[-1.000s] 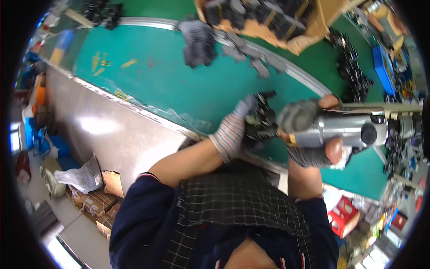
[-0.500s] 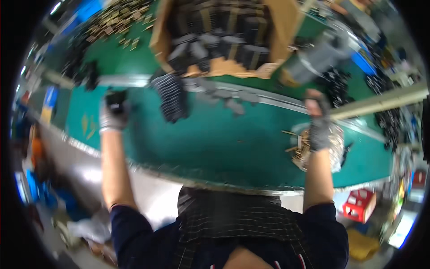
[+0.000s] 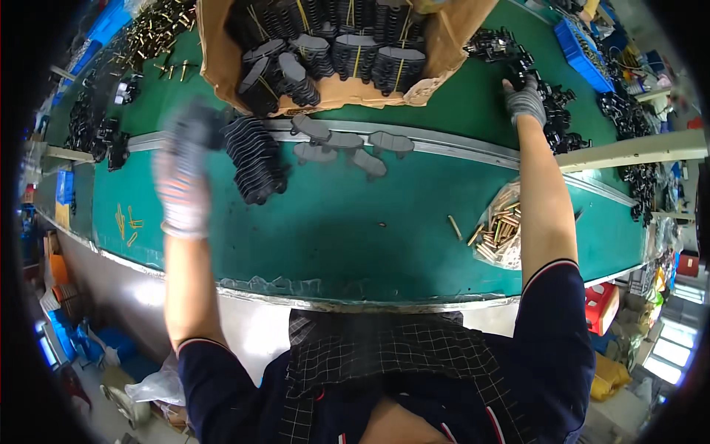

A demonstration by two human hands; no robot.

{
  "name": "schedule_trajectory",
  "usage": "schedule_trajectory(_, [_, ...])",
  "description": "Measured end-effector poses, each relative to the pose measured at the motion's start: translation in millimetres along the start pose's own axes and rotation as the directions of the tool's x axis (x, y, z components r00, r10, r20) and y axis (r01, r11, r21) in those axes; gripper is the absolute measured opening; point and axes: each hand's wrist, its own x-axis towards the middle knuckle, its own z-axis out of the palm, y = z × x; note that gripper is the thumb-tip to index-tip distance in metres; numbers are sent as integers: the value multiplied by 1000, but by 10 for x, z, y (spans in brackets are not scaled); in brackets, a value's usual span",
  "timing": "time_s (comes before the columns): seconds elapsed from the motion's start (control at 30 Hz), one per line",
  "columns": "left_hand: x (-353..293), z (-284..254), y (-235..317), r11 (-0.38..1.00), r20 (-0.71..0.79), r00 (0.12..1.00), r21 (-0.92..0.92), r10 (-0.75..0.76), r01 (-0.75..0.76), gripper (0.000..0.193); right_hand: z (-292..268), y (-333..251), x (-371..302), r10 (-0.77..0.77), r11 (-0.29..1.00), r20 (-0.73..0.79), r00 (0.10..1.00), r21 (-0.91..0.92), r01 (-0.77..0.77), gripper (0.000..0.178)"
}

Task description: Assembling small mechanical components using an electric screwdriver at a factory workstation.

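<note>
My left hand (image 3: pixel 181 196), in a striped knit glove and smeared by motion, is closed round a dark metal part (image 3: pixel 196 127) that is too blurred to make out exactly. Right beside it, a row of black brake pads (image 3: pixel 253 159) leans together on the green table. Several loose grey brake pads (image 3: pixel 345 140) lie flat near the metal rail. My right hand (image 3: pixel 526 103), gloved with bare fingertips, reaches across the rail to a pile of black metal brake parts (image 3: pixel 563 122). Its fingers are bent at one of those parts; the grip itself is partly hidden.
A cardboard box (image 3: pixel 362 90) full of banded brake pads stands at the far middle. Brass-coloured pins (image 3: pixel 503 226) lie in a clear plastic bag near my right forearm. A pale bar (image 3: pixel 629 152) crosses at right. A blue crate (image 3: pixel 580 52) stands far right. Yellow bands (image 3: pixel 127 222) lie at left.
My right hand has moved from above the bag of pins outward to the black parts. My left hand still carries the dark part, now near the pad row. A blurred grey shape beside the box is gone.
</note>
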Motion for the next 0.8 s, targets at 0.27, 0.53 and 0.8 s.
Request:
schedule_trajectory(0.27, [-1250,882,123,996,520,854,81,-11,-36,23,-714,-156,-1240,-265,923,297,917,352,152,54])
schedule_trajectory(0.53, [-1858,1180,75,999,334,941,-8,48,-48,49,-1323,-78,-3064,-681,648,213,701,622,440,43])
schedule_trajectory(0.8, [-1662,796,72,901,630,774,370,-62,-229,69,-185,-235,-2278,-700,512,-8,714,692,509,29])
